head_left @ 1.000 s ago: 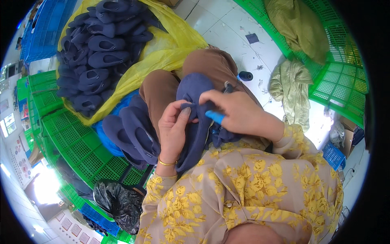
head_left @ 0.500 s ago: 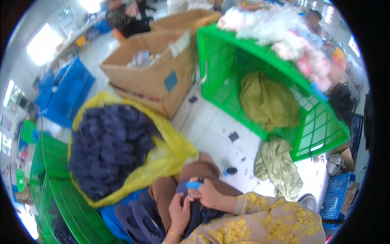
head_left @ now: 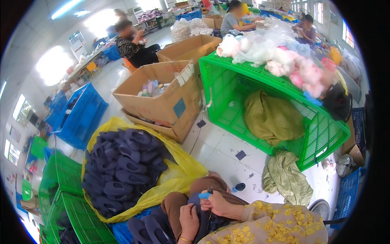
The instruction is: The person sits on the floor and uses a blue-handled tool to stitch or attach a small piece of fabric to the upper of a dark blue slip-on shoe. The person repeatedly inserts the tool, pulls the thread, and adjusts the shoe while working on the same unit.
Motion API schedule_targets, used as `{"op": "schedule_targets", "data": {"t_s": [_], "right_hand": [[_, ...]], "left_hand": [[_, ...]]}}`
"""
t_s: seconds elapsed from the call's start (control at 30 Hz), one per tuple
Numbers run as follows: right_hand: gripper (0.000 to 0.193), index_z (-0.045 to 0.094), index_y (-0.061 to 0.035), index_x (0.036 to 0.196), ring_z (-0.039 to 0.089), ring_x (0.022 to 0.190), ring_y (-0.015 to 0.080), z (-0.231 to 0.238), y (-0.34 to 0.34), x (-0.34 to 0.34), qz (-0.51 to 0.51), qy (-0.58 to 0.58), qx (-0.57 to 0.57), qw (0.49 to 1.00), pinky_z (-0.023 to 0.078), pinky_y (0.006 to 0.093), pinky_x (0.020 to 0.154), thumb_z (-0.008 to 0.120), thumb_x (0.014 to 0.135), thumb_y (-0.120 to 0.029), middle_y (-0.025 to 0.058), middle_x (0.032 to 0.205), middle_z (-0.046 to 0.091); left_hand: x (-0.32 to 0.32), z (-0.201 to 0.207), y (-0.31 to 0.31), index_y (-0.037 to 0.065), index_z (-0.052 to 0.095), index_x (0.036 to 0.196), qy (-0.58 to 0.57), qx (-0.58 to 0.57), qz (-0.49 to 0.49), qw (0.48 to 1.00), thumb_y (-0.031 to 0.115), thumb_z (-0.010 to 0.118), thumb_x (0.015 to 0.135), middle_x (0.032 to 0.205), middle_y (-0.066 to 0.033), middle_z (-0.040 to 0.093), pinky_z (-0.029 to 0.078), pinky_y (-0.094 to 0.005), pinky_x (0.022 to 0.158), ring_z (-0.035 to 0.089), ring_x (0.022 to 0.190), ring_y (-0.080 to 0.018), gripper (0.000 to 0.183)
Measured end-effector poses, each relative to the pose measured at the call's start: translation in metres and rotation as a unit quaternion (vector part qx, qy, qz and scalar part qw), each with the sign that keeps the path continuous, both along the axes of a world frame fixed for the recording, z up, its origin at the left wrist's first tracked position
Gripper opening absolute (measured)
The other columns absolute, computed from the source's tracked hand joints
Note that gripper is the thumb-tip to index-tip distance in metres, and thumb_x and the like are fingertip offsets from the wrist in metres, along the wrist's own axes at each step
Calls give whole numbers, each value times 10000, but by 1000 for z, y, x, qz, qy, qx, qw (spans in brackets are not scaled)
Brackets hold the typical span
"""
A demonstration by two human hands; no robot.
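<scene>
A navy slipper [head_left: 195, 201] lies across my brown-trousered lap. My left hand [head_left: 189, 221], a gold bangle at its wrist, grips the slipper with curled fingers. Close beside it, my right hand [head_left: 214, 203] is closed, with a blue wrap round one digit. A small dark thing [head_left: 210, 190] pokes out at the top of this hand; its kind is unclear. More navy slippers [head_left: 156, 229] rest beside my left thigh. To the left, an open yellow sack [head_left: 185, 164] holds a heap of similar navy slippers [head_left: 122, 166].
A green crate [head_left: 231, 136] on its side holds an olive cloth sack [head_left: 274, 118]; another sack [head_left: 286, 177] lies before it. Cardboard boxes [head_left: 158, 107] stand ahead. Green crates [head_left: 87, 215] and a blue crate [head_left: 79, 122] are left. A small dark spool-like object [head_left: 240, 187] sits by my knee. People work farther off.
The view has tilted up, so the scene sits lower and more of the room shows. Both hands stay close together at the slipper on my lap.
</scene>
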State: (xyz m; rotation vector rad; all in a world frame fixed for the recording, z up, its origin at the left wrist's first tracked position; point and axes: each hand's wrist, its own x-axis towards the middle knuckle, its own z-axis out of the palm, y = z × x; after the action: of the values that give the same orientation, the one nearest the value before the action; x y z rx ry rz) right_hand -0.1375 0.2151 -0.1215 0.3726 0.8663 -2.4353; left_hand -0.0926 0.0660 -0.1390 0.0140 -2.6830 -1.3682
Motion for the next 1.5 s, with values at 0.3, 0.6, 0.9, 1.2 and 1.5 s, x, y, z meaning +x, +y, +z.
{"op": "schedule_targets", "data": {"t_s": [0.3,0.6,0.9,1.2,1.5], "right_hand": [[126,553,-55,833,568,725,340,37,6,25,63,491,430,755,435,361,640,633,759,-119,107,763,576],[196,565,-119,840,608,791,259,45,13,36,80,615,544,565,406,415,752,693,717,-203,51,817,616],[198,586,-111,938,601,879,297,43,37,40,182,516,577,606,398,437,756,651,756,-156,82,924,631],[310,553,-61,1117,627,929,396,38,68,11,76,340,580,736,503,429,766,537,826,46,203,1013,641],[400,659,-107,1105,621,868,311,5,27,-11,212,524,501,655,491,362,775,542,751,40,98,941,649]], "left_hand": [[-1,7,-7,69,610,964,87,-78,-84,990,28,645,820,842,-132,606,482,-421,680,604,800,-341,154],[-26,49,-18,-1,686,742,-136,-24,-160,977,264,668,870,738,-197,626,498,-426,620,623,684,-381,295],[-17,28,-25,-3,623,865,-117,-34,-164,979,92,628,836,852,-179,641,493,-355,712,623,816,-336,99],[-17,36,-35,20,614,901,-251,188,-154,937,49,626,900,1002,-39,648,465,-245,861,569,970,-98,31],[-24,52,-46,43,567,991,-331,292,-154,884,37,559,951,1061,-16,613,452,-247,907,560,977,-94,41]]}}
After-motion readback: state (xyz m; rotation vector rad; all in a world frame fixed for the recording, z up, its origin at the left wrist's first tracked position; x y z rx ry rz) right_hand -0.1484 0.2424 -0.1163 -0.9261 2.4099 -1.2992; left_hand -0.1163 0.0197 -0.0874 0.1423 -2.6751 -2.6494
